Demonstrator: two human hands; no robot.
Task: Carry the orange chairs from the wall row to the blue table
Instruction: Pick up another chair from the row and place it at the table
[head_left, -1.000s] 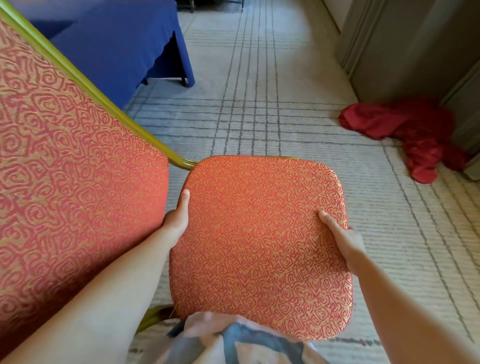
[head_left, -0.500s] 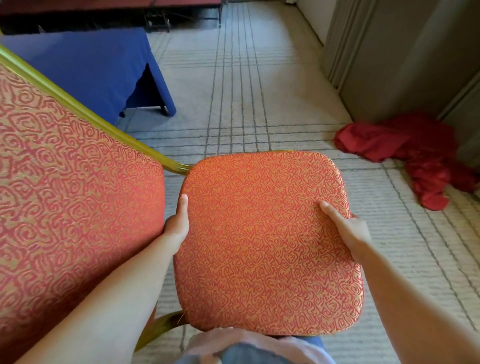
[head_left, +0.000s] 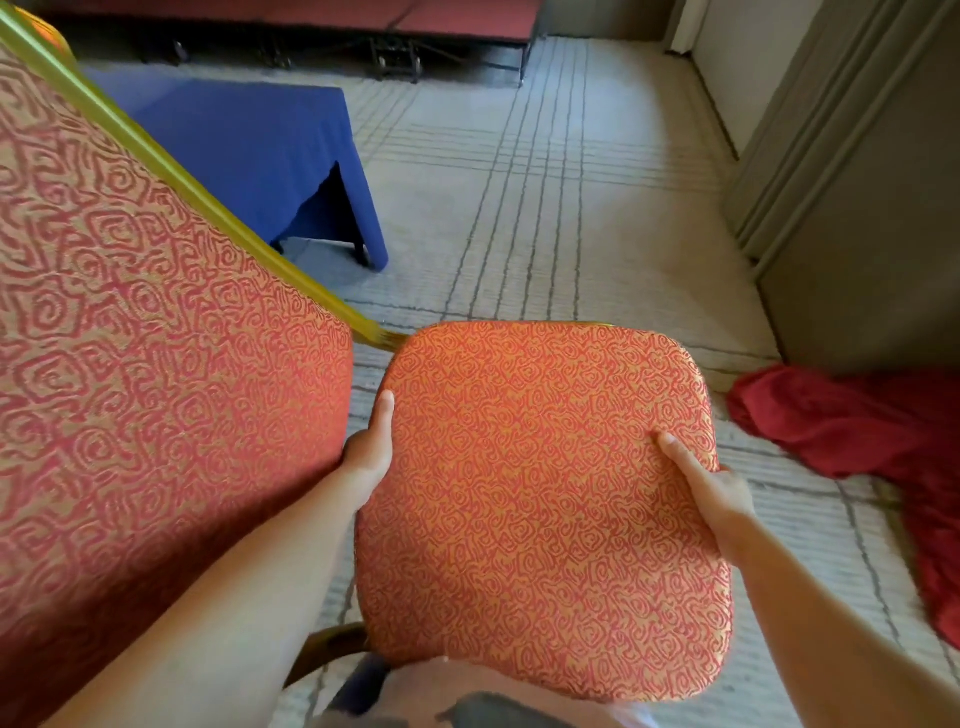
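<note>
Head view: hands (head_left: 370, 453) (head_left: 712, 492) on orange chair (head_left: 540, 519)

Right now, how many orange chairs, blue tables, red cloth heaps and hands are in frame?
Orange chair: 1
Blue table: 1
Red cloth heap, on the carpet: 1
Hands: 2, left hand and right hand, each holding a side of the seat
Total: 5

Single head-worn wide-angle camera, looking forward and steeply down, very near above the seat of the orange chair (head_left: 540, 499), carpet (head_left: 613, 249) spreading ahead, blue table (head_left: 249, 156) farther off at upper left, top edge reaching a dim platform (head_left: 415, 15), possibly a stage.
</note>
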